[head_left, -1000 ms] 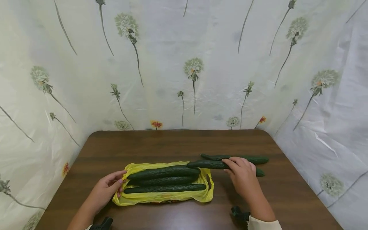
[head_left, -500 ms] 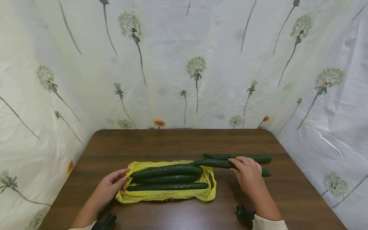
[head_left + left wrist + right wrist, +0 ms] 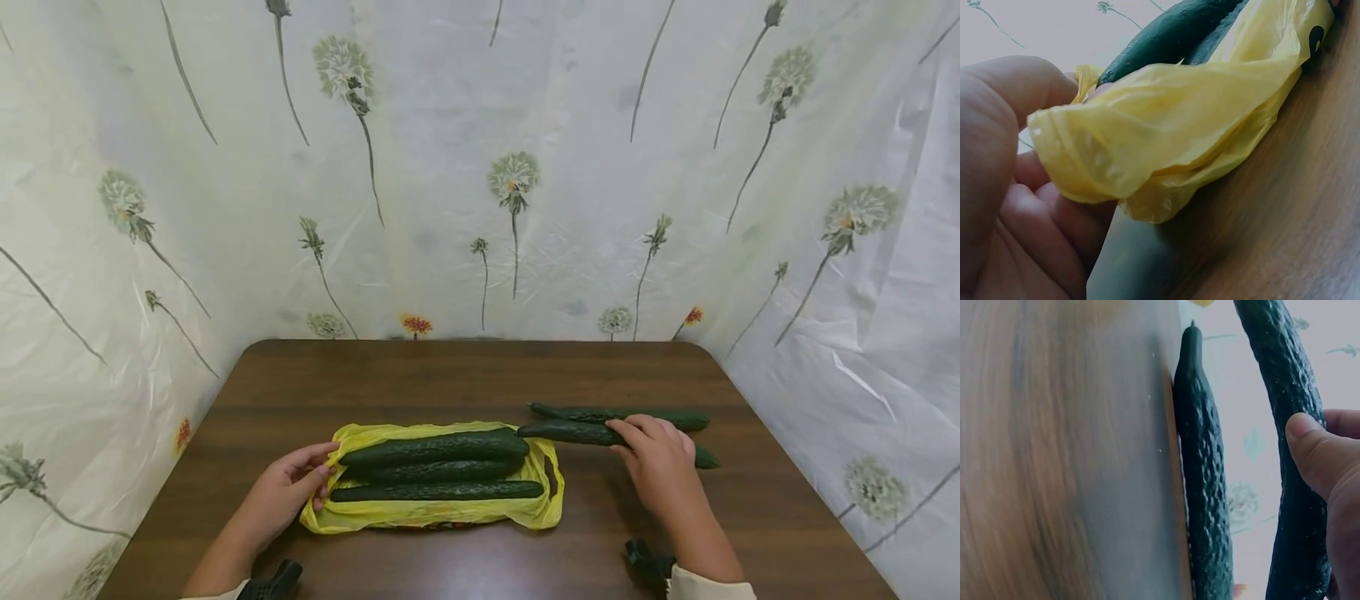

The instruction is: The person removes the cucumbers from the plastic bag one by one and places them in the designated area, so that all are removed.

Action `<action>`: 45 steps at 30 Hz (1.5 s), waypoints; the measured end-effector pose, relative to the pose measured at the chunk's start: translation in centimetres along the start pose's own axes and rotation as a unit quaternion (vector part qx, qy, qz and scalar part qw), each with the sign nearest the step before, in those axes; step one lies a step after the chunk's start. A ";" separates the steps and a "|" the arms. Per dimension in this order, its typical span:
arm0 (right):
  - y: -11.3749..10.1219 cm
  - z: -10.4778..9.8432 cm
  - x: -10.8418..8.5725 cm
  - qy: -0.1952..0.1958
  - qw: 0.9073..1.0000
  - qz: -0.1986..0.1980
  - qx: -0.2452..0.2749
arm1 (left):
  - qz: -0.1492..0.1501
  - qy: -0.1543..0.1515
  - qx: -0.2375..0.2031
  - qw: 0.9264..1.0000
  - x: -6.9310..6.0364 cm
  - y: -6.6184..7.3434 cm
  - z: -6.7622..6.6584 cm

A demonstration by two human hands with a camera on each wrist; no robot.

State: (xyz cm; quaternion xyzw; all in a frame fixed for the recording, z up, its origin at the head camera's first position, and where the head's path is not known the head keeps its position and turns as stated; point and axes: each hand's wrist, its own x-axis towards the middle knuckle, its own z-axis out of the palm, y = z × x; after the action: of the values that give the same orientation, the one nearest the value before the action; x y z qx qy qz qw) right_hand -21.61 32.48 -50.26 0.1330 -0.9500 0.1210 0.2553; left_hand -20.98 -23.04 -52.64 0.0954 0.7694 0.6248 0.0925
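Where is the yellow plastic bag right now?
In the head view, the yellow plastic bag lies on the table just left of centre, cucumbers lying in it, its left end held by the left hand.

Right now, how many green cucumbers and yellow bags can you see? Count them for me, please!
Green cucumbers: 5 plainly showing (3 in the bag, 1 lying on the table, 1 held by the right hand)
Yellow bags: 1
Total: 6
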 end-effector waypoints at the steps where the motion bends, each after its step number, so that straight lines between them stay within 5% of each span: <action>1: 0.1 0.0 0.0 -0.002 1.000 0.002 -0.001 | -0.002 0.001 -0.002 1.000 0.0 0.0 0.0; 45: 4.4 0.9 -0.4 -0.079 0.995 0.064 -0.023 | -0.005 -0.006 -0.011 1.000 -0.2 0.1 0.0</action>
State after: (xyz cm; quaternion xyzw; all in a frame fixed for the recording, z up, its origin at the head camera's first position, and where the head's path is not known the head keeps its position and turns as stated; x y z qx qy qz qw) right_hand -23.06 36.43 -51.97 0.0752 -0.9763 0.1042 0.1739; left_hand -20.78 -23.04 -52.54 0.0941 0.7627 0.6318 0.1018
